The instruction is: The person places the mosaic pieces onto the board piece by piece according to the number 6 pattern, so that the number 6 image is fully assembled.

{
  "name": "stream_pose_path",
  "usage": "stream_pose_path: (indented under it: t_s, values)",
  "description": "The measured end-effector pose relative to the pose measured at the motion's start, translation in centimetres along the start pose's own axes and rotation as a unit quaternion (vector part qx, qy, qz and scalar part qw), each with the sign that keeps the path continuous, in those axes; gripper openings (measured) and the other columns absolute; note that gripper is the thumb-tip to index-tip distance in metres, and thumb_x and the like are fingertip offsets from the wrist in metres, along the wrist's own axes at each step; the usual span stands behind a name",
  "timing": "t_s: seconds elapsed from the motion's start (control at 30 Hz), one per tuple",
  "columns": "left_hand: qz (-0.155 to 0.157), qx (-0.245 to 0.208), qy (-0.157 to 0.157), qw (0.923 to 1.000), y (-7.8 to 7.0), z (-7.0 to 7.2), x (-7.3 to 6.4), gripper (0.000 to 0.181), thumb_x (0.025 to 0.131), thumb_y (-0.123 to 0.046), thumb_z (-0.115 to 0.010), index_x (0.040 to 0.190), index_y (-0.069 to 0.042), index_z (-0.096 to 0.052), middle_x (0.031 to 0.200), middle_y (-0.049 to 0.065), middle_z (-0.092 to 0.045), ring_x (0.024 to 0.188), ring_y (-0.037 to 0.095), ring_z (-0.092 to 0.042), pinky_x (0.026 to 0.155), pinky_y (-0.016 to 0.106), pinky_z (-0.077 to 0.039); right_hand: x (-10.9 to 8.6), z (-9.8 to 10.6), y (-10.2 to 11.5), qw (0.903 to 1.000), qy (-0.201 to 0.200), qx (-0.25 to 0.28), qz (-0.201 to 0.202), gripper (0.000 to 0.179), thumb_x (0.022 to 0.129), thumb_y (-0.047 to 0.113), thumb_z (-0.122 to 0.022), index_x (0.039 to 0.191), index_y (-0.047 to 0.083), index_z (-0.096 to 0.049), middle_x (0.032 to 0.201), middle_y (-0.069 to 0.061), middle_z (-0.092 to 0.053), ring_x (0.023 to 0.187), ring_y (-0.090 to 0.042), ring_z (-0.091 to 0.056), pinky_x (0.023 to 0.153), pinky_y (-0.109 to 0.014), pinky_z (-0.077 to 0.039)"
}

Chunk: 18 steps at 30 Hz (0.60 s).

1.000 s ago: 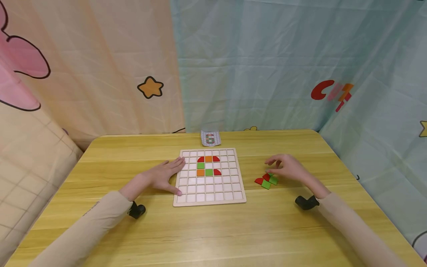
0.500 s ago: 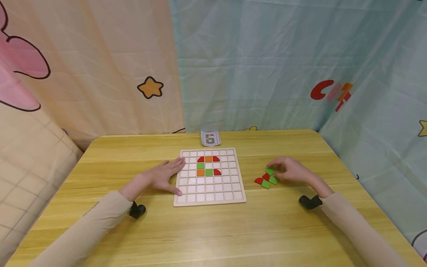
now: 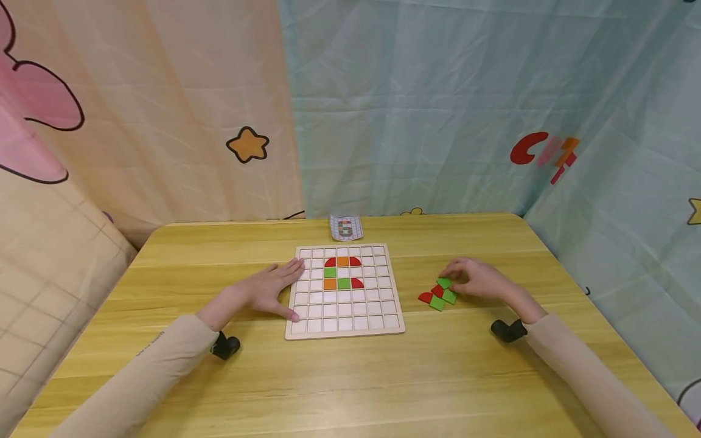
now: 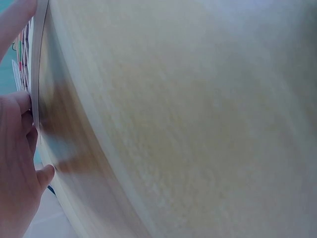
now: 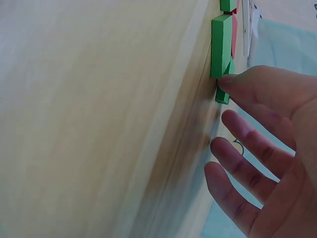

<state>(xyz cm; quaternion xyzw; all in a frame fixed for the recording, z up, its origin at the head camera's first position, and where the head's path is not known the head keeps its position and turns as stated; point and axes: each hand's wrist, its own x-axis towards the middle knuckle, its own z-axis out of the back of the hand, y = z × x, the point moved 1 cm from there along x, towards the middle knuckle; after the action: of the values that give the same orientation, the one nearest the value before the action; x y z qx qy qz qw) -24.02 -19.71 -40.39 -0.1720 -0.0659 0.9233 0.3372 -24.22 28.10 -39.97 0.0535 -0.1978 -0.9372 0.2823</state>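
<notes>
My left hand (image 3: 268, 289) rests with spread fingers on the left edge of a square wooden grid board (image 3: 345, 336). Set in the board's cells are red quarter-round tiles (image 3: 355, 261), orange square tiles (image 3: 330, 284) and green square tiles (image 3: 343, 283). To the right of the board, my right hand (image 3: 479, 280) pinches the far green tile (image 3: 444, 283) of a small group between thumb and index finger. Beside it lie two more green tiles (image 3: 437, 303) and red tiles (image 3: 425, 297). In the right wrist view the thumb (image 5: 247, 84) touches the green tiles (image 5: 222, 47); its other fingers are loosely bent.
A small card (image 3: 346, 228) printed with a coloured grid pattern lies behind the board. The wooden table (image 3: 350, 389) ends at patterned curtains (image 3: 411, 121) at the back and sides. A black wrist device (image 3: 508, 331) sits at each cuff.
My right hand has lowered slightly and shifted right, and its thumb and index finger have closed about the far green tile. My left hand and the board have stayed put.
</notes>
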Motion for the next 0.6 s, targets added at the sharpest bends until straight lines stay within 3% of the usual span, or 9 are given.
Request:
stream_pose_path:
  t_s: [0.33,0.6]
  values:
    - [-0.001,0.0,-0.003,1.0,0.04,-0.04,-0.02,0.116,0.076,-0.07,-0.063,0.154,-0.003,-0.009,0.163,0.013,-0.002,0.151,0.03,-0.004,0.119,0.057,-0.009,-0.08,0.23,0.02,0.9998,-0.007,-0.015,-0.005,0.023,0.084,0.012,-0.072,0.106,0.007,-0.072,0.104,-0.006,-0.066,0.088,-0.016,-0.061,0.073,-0.031,-0.051]
    - [-0.001,0.001,-0.001,1.0,-0.09,0.07,-0.07,0.116,0.077,-0.07,-0.063,0.154,-0.003,-0.009,0.163,0.014,-0.002,0.151,0.031,-0.004,0.119,0.057,-0.009,0.15,0.34,0.15,0.9983,-0.02,-0.014,-0.052,0.028,0.084,0.023,-0.074,0.108,0.009,-0.072,0.097,-0.002,-0.07,0.077,-0.009,-0.055,0.066,-0.026,-0.046]
